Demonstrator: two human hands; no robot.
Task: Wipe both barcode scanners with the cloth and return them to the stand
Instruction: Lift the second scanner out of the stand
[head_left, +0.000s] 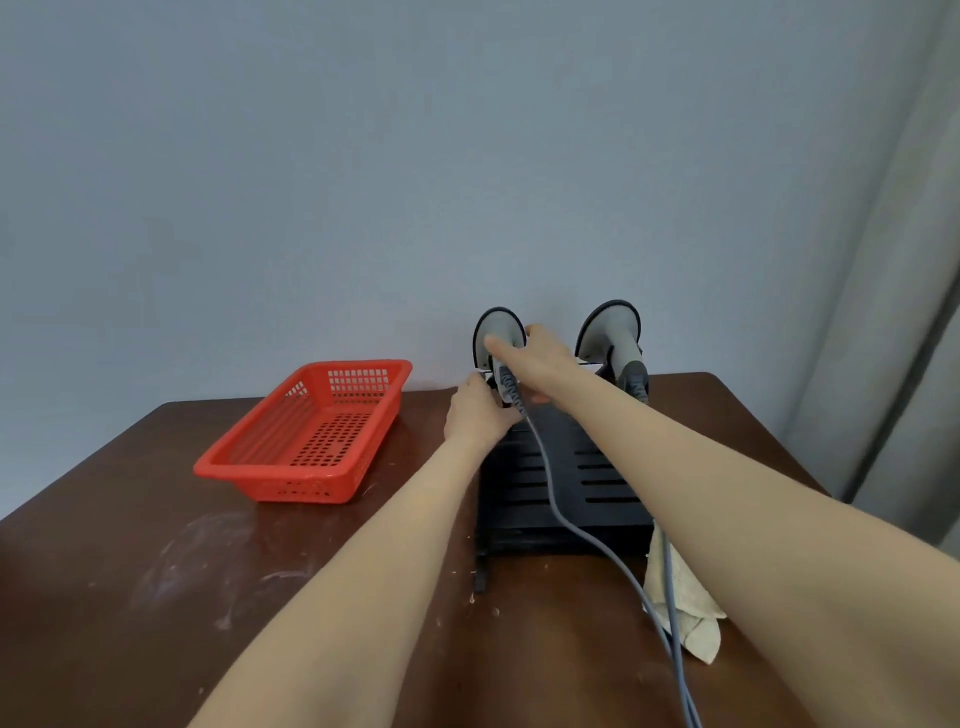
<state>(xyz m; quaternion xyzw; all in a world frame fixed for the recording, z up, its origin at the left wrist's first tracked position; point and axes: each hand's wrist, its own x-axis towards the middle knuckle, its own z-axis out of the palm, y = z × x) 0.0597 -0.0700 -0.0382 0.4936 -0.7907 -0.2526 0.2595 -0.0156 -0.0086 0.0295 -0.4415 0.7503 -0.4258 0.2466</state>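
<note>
At the near right of the table (130, 545), the cloth (680, 597) lay crumpled beside the black stand (519, 483), partly covered by the right forearm, with grey cables (571, 525) cut off by the bottom edge. Farther back, the left hand (475, 415) sat at the foot of the left scanner (493, 327), its fingers hidden so its hold could not be told. The right hand (540, 353) clasped that scanner's head, thumb in front and fingers behind, at the stand's far left, while the right scanner (610, 332) stood upright at its far right, untouched.
</note>
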